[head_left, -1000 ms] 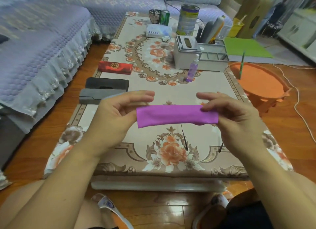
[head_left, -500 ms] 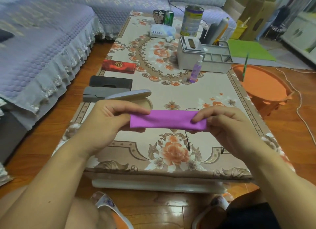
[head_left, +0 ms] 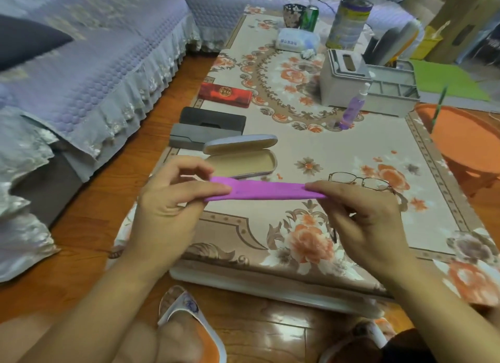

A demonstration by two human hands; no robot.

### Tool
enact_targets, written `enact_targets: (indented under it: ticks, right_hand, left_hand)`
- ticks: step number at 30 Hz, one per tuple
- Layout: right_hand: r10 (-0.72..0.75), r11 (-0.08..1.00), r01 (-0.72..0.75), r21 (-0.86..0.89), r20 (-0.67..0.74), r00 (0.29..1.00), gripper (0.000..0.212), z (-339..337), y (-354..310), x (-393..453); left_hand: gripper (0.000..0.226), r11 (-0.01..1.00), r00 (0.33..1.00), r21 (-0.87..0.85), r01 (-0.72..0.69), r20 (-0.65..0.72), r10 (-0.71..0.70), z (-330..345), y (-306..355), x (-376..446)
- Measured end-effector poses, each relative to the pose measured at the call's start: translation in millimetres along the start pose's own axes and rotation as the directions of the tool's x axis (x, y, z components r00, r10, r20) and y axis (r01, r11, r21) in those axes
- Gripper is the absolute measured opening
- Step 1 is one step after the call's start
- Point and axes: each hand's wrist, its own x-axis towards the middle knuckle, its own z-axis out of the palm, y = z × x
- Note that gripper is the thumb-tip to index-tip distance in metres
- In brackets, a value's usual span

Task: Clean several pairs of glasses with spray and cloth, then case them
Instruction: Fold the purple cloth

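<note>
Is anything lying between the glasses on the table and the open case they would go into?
Nothing visible on the table does. The glasses lie right of the open case, with bare tablecloth between. Only the folded purple cloth, held above the table by both hands, crosses that line.

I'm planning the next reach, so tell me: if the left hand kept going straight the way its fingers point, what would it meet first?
The left hand points rightward along the folded purple cloth it pinches, so it would probably meet the right hand pinching the other end. Depth is hard to judge.

Open case (head_left: pixel 240 161) blocks left; glasses (head_left: pixel 359 182) right (bare cloth between); spray bottle (head_left: pixel 353 109) beyond.
</note>
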Motion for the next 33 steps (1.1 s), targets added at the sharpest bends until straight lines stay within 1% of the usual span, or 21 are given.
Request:
enact_targets:
  ticks: [2,4,5,7,8,9,10,11,13,14,15,18,20,22,25,27,29,32,33]
  right_hand:
    - [0.146,0.971,-0.16,0.178,0.089,0.985,0.031,5,-4,-2]
    - [0.302,0.87,-0.356,0.342,0.204,0.931,0.035,13,-10,-1]
    - [0.365,0.818,-0.427,0.385,0.225,0.903,0.031,18,-13,2]
    - [0.488,0.762,-0.519,0.388,0.184,0.853,0.021,31,-14,9]
    - [0.543,0.741,-0.559,0.372,0.157,0.825,0.018,37,-14,13]
    - [0.589,0.713,-0.597,0.369,0.148,0.795,0.017,43,-13,17]
    - [0.625,0.683,-0.63,0.368,0.152,0.766,0.017,49,-11,23]
    - [0.652,0.662,-0.658,0.36,0.157,0.742,0.018,55,-7,29]
    - [0.684,0.66,-0.689,0.301,0.138,0.716,0.021,68,7,45]
    - [0.693,0.669,-0.695,0.262,0.116,0.711,0.023,76,16,55]
    - [0.696,0.683,-0.697,0.217,0.096,0.712,0.023,84,24,65]
    - [0.679,0.732,-0.681,0.016,0.065,0.732,0.017,108,42,90]
    - [0.667,0.744,-0.661,-0.097,0.076,0.741,0.014,121,48,95]
    - [0.64,0.764,-0.619,-0.181,0.088,0.764,0.017,130,50,93]
    - [0.575,0.787,-0.529,-0.317,0.067,0.816,0.021,135,51,91]
    - [0.545,0.788,-0.492,-0.37,0.047,0.837,0.019,135,51,93]
    - [0.57,0.768,-0.523,-0.37,0.023,0.821,0.013,136,53,94]
    - [0.66,0.709,-0.611,-0.351,0.028,0.751,0.003,136,58,95]
    - [0.684,0.695,-0.636,-0.336,0.034,0.729,0.005,135,59,96]
  left_hand:
    - [0.045,0.996,0.997,-0.046,0.072,-0.024,-0.073,-2,-8,-5]
    - [0.046,0.992,0.993,-0.05,0.112,-0.024,-0.113,-2,-16,-10]
    - [0.047,0.987,0.988,-0.056,0.149,-0.026,-0.151,-2,-19,-12]
    - [0.052,0.971,0.974,-0.076,0.226,-0.011,-0.227,-2,-23,-13]
    - [0.051,0.971,0.971,-0.043,0.237,-0.005,-0.237,-1,-23,-13]
    - [0.048,0.973,0.973,0.015,0.232,-0.001,-0.232,1,-21,-11]
    - [0.045,0.965,0.967,0.065,0.254,0.009,-0.255,3,-19,-10]
    - [0.043,0.946,0.947,0.075,0.317,0.028,-0.32,7,-18,-6]
    - [0.038,0.876,0.873,0.045,0.481,0.068,-0.483,16,-21,7]
    - [0.033,0.851,0.848,0.061,0.522,0.07,-0.525,22,-24,15]
    - [0.028,0.841,0.841,0.11,0.53,0.059,-0.538,27,-30,23]
    - [0.029,0.809,0.842,0.306,0.502,0.04,-0.538,39,-52,49]
    - [0.031,0.765,0.825,0.432,0.478,0.078,-0.56,46,-65,59]
    - [0.03,0.709,0.814,0.566,0.42,0.111,-0.571,53,-71,62]
    - [0.027,0.652,0.837,0.689,0.315,0.122,-0.534,61,-71,64]
    - [0.025,0.621,0.861,0.737,0.268,0.105,-0.497,63,-68,62]
    - [0.024,0.592,0.88,0.77,0.24,0.085,-0.468,64,-66,60]
    - [0.024,0.563,0.879,0.8,0.208,0.1,-0.466,66,-61,56]
    - [0.024,0.561,0.878,0.803,0.202,0.106,-0.467,67,-60,55]
